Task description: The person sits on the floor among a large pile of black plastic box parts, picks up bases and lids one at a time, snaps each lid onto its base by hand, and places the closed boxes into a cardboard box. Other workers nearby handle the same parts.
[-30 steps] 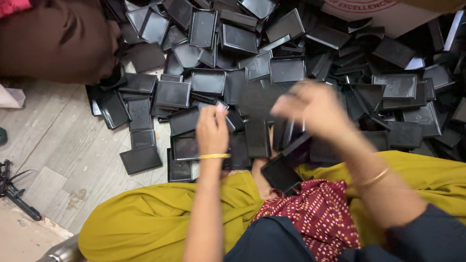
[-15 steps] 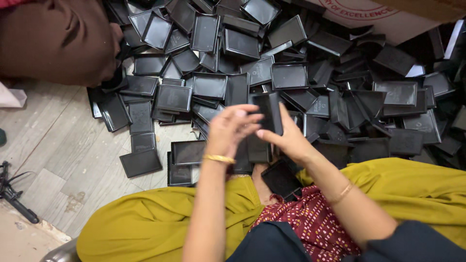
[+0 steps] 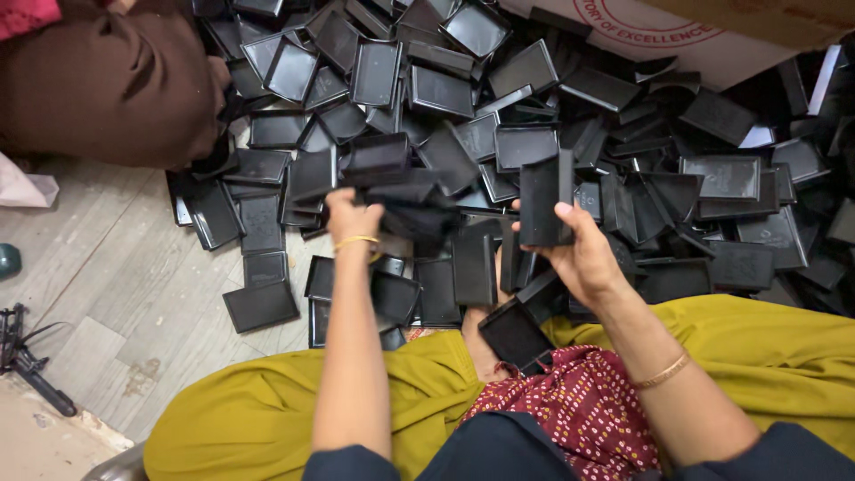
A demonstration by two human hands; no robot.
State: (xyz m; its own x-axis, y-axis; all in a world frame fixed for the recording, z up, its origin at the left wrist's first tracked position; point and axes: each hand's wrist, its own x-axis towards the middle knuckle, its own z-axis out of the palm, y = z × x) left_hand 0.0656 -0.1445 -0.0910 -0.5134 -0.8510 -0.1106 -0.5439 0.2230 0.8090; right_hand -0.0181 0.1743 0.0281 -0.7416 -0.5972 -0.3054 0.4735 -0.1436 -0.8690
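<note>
A large heap of small black rectangular plastic trays [image 3: 552, 116] covers the floor in front of me. My right hand [image 3: 579, 254] holds one black tray [image 3: 545, 198] upright by its lower edge, above the heap's near side. My left hand [image 3: 354, 218], with a gold bangle at the wrist, reaches forward into the pile and closes on a black tray [image 3: 378, 160] at its left part. My legs in yellow cloth [image 3: 267, 419] lie below, with another black tray [image 3: 515, 334] resting on my lap.
Another person in brown clothing [image 3: 98, 85] sits at the top left beside the heap. A cardboard box [image 3: 704, 27] stands at the top right. Grey wooden floor [image 3: 98, 294] shows at left, with a black tool [image 3: 27, 361] on it.
My hands, together at the centre half a second ago, have parted: the left reached forward-left into the pile, the right keeps a tray upright.
</note>
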